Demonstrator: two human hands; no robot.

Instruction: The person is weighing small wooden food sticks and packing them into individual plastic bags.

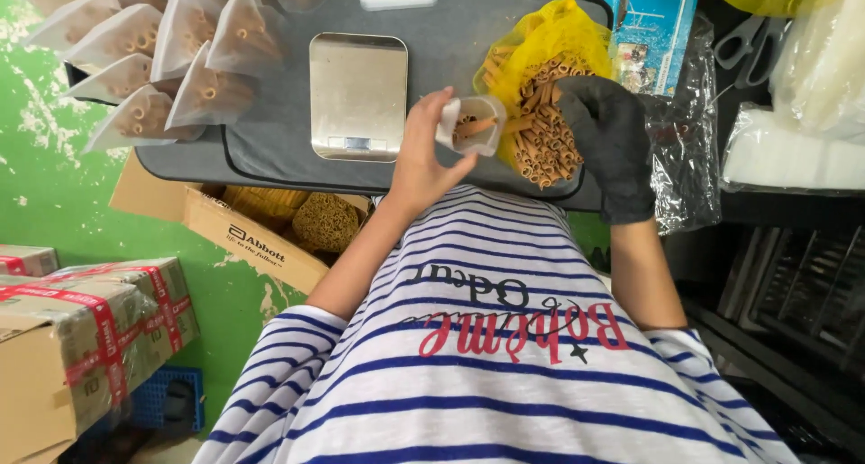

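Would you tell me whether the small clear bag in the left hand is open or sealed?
Open: the small clear bag has its mouth held wide by the left hand, cinnamon sticks showing inside.

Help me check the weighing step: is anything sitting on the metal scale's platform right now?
No, the scale platform is bare; the left hand holds the small clear bag of sticks beside it, above the tray.

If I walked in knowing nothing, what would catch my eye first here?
Probably the yellow bag of brown sticks at the tray's right end, with the black-gloved right hand resting on the pile. Beside it, the bare left hand holds a small clear pouch with a few sticks inside. A steel scale sits mid-tray, and filled pouches fan out at top left.
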